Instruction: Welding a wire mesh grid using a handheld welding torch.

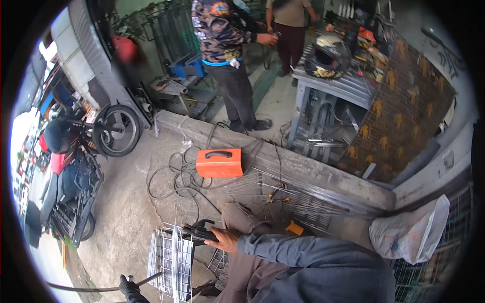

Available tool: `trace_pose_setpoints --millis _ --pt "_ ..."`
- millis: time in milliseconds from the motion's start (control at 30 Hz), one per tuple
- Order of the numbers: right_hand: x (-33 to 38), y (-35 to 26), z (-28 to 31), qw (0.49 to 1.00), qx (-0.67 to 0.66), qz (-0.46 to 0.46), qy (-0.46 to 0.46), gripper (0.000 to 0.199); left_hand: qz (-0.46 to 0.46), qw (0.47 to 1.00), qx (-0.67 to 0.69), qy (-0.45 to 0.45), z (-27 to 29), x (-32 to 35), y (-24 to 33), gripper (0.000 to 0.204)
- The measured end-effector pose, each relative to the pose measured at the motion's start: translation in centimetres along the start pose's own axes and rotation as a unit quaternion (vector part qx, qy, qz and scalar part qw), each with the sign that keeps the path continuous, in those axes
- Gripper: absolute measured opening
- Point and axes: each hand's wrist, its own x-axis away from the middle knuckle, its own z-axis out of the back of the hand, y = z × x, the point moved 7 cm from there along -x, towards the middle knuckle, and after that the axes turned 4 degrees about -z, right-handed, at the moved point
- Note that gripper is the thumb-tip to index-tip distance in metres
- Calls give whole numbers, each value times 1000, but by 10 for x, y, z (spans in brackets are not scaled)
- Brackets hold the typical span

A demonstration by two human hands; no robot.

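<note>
My left hand [130, 289], in a dark glove, is closed round a long dark rod [151, 278]. One end of the rod reaches a welded wire grid [175, 257]; the other runs off to the left, and whether that part is a cable I cannot make out. My bare right hand [225, 240] is closed on a black tool with a hooked end [201, 230], at the grid's upper right corner. The grid stands by my knees, with pale flat metal strips on it. My fingers hide the tool's near end.
An orange box with a black handle [219, 162] stands ahead, beside coiled cables [184, 177]. Thin metal rods [313, 202] lie along a concrete ledge [323, 174]. A motorcycle [73, 182] is at left, a white sack [411, 230] at right. Two people stand near a workbench [331, 83].
</note>
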Motion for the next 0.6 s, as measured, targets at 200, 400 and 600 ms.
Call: trace_pose_setpoints --millis 200,400,600 --pt "-11 16 1 998 27 -8 56 55 -47 997 65 -22 -15 15 11 50" --pt "-5 10 -16 999 27 -18 -9 62 -35 998 7 -56 20 16 -8 47" --pt "-3 21 -12 999 31 -41 4 55 -104 994 -31 -5 13 82 -5 39"
